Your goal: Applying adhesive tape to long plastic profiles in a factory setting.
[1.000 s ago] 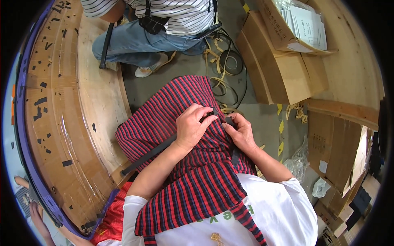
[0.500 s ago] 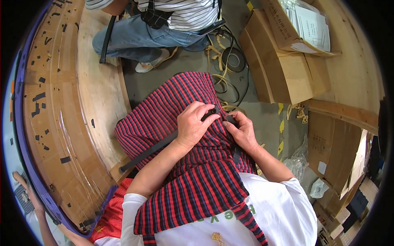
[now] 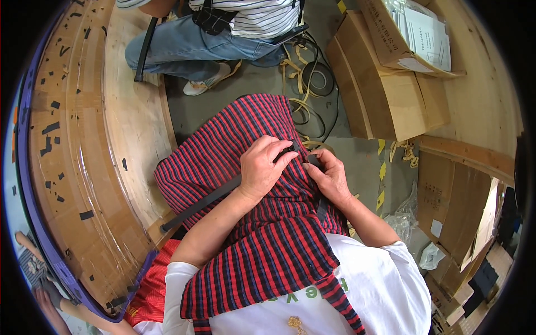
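My left hand (image 3: pixel 260 169) is closed, thumb and forefinger pinching a small black part (image 3: pixel 293 146) above my lap. A long, narrow black bar (image 3: pixel 206 202) runs from the lower left up under that hand; whether it joins the small part is hidden. Just to the right, my right hand (image 3: pixel 329 177) pinches a flat black strip (image 3: pixel 315 162), most of it covered by the fingers. Both hands are close together over the red and dark striped apron (image 3: pixel 223 134) across my knees. A black strap (image 3: pixel 322 209) lies on the apron below my right hand.
On the left stands a long tape-covered cardboard panel (image 3: pixel 84 167) dotted with black tape bits, beside a wooden board (image 3: pixel 134 111). Across from me a person (image 3: pixel 206 50) in jeans sits near another black bar (image 3: pixel 146 50). Cartons (image 3: pixel 385 84) stand right; straps and cables (image 3: pixel 312 84) litter the floor.
The small black part in my left hand has tilted and risen slightly. My right hand has hardly moved. At the far left edge, another person's arms have shifted.
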A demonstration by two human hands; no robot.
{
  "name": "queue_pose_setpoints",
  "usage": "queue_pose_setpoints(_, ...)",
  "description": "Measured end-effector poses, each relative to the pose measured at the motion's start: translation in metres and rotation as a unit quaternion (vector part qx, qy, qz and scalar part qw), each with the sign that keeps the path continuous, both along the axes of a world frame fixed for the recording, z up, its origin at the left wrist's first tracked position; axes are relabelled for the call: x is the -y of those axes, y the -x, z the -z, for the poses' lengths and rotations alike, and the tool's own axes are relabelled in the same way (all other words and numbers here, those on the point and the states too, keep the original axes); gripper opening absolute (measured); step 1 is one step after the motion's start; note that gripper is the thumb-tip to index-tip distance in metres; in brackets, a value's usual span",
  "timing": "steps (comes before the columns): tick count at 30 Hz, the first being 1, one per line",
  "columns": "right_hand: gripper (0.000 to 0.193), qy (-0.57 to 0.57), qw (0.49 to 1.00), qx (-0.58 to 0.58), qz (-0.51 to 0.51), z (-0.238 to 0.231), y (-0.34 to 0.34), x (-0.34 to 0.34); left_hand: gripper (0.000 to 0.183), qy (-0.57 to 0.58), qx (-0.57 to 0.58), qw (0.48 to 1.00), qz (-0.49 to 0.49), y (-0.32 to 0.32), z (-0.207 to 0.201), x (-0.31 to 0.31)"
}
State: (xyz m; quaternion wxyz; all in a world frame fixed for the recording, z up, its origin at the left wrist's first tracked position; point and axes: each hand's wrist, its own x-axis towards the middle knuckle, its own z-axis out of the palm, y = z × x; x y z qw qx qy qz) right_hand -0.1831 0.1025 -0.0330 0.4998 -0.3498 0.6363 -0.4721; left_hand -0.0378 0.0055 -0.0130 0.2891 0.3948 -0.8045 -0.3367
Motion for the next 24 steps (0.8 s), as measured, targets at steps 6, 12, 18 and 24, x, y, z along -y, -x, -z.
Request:
queue_pose_setpoints(6, 0.014, -0.014, 0.994, 0.102, 0.018, -0.017, 0.012, -0.003, 0.027, -0.026, -0.043, 0.998, -0.03, -0.005, -0.017, -0.005)
queue_pose_setpoints(12, 0.014, 0.051, 0.986, 0.157, -0.029, -0.053, 0.023, -0.006, 0.021, -0.161, -0.094, 0.974, 0.128, 0.002, -0.039, -0.023)
queue_pose_setpoints(18, 0.017, 0.112, 0.981, 0.152, -0.049, -0.065, 0.014, -0.005, 0.011, -0.193, -0.114, 0.958, 0.18, 0.005, -0.038, -0.023)
queue_pose_setpoints(24, 0.023, 0.103, 0.979, 0.17, -0.05, -0.066, 0.006, -0.013, 0.009, -0.199, -0.121, 0.959, 0.162, -0.003, -0.037, -0.035)
